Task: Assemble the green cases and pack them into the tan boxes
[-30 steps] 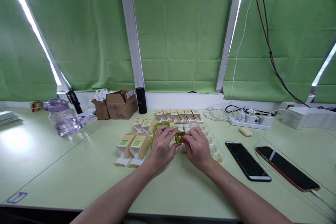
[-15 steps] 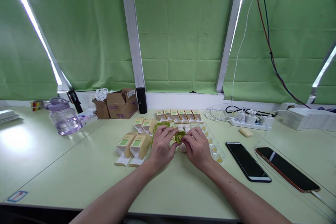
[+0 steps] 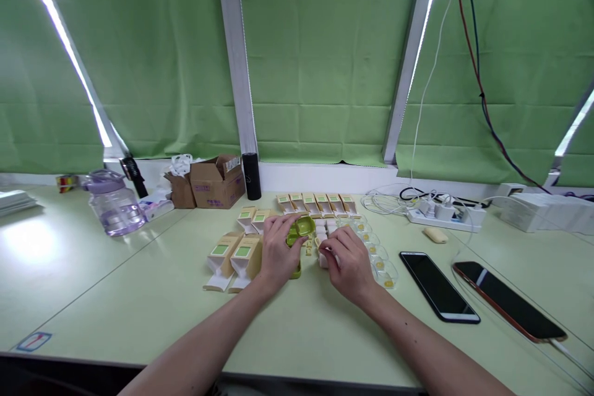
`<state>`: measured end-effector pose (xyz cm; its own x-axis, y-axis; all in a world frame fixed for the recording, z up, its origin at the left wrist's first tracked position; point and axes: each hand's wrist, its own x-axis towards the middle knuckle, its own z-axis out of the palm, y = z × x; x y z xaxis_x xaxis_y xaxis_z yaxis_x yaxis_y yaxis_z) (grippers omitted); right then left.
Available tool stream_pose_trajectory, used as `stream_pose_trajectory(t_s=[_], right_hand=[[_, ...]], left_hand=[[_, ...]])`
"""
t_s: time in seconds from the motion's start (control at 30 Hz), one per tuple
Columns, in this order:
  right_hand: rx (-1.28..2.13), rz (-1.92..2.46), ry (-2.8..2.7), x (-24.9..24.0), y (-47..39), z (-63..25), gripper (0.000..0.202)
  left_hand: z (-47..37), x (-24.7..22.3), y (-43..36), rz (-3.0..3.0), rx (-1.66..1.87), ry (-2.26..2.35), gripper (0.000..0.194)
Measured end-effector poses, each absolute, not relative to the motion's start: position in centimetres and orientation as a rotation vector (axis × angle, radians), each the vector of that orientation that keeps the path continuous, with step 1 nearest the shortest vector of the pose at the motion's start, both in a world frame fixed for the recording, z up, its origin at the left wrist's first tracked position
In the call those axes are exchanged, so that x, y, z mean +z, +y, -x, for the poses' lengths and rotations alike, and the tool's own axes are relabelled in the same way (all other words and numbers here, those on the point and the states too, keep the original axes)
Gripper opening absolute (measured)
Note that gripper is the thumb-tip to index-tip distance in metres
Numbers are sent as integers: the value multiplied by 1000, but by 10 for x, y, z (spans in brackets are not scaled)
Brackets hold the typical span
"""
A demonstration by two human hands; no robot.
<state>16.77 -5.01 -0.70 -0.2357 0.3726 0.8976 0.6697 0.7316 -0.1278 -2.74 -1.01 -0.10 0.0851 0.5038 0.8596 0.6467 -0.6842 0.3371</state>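
Note:
My left hand [image 3: 279, 247] grips a small green case [image 3: 304, 226] that stands open, its fingers round the left side. More green cases lie beneath and beside that hand, partly hidden. To the right, my right hand [image 3: 347, 260] is closed, thumb and fingertips pinched over a small pale yellow piece [image 3: 318, 244] whose shape is hard to make out. Between the hands, several tiny yellow pieces [image 3: 309, 246] lie on the table. White rolls [image 3: 323, 260] sit by the right fingertips, and clear round containers with yellow centres [image 3: 379, 265] line up beyond the right hand.
Opened cartons [image 3: 245, 255] stand left of my left hand, with a row of smaller cartons [image 3: 322, 204] behind. Two phones [image 3: 439, 286] and a power strip [image 3: 440, 218] are at right. A purple-lidded jug [image 3: 116, 204] and a cardboard box [image 3: 217, 182] stand back left.
My hands have moved apart. The green case, earlier between both hands, is now in my left hand only. My right hand has drawn slightly away, pinching a small piece.

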Motion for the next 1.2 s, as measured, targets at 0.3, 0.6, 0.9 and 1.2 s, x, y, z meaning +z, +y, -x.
stream_pose_trajectory(t_s=[0.3, 0.6, 0.9, 1.2], right_hand=[[-321, 1342, -2228, -2, -25, -150, 17], [-362, 1521, -2343, -3, -5, -119, 9], [-373, 1401, -2296, 0, -12, -132, 17], [-341, 934, -2108, -16, -49, -160, 17]], left_hand=[[32, -1, -6, 2163, -1842, -1363, 41], [31, -1, -4, 2135, -1907, -1366, 40], [31, -3, -3, 2135, -1965, -1385, 40], [27, 3, -6, 2213, -2273, -1510, 37]])
